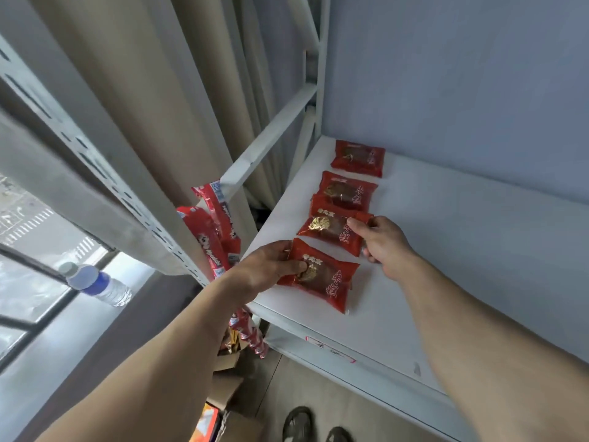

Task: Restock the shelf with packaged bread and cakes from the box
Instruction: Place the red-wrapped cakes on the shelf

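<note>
Head view: left hand (271,266) and right hand (384,242) each hold a red cake pack on the shelf (446,250).

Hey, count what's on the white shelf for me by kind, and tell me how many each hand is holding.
Red cake packets lying on the white shelf: 4
Held by the left hand, the nearest packet: 1
Held by the right hand, the second packet: 1
Untouched, third and farthest: 2
Total: 4
</note>
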